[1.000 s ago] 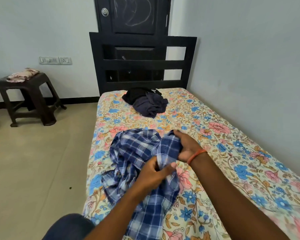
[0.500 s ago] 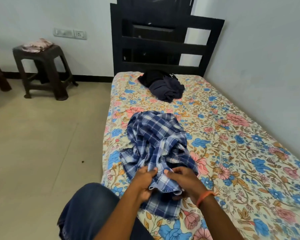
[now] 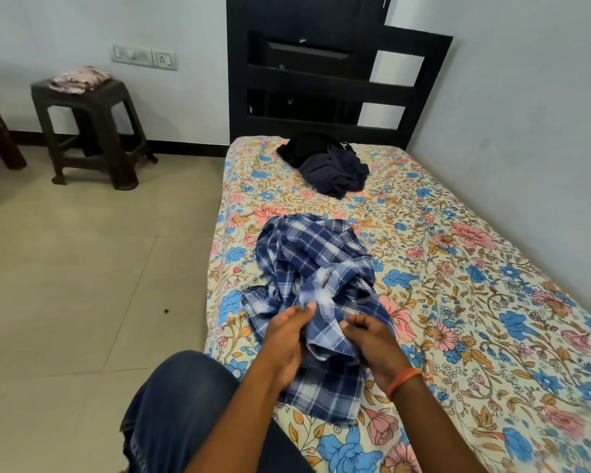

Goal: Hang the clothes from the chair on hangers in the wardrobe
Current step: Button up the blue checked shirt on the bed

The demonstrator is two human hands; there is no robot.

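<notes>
A crumpled blue-and-white checked shirt [image 3: 307, 261] lies on the near left part of the floral bed [image 3: 475, 302]. My left hand [image 3: 285, 339] and my right hand [image 3: 372, 339], which wears an orange wristband, both grip a folded edge of the shirt at its near end, one on each side. Farther up the bed, near the black headboard, lies a heap of dark clothes [image 3: 328, 165]. No hanger and no wardrobe are in view.
A dark plastic stool [image 3: 93, 131] with a folded pinkish cloth [image 3: 79, 78] on top stands by the left wall, under a switch and socket plate [image 3: 144, 57]. Tiled floor runs left of the bed. My knee in blue jeans [image 3: 181, 401] is against the bed's edge. The right wall borders the bed.
My hands have come back from the shirt's middle to its near edge, and both now pinch a fold there. My head has tilted down, so the room has shifted up.
</notes>
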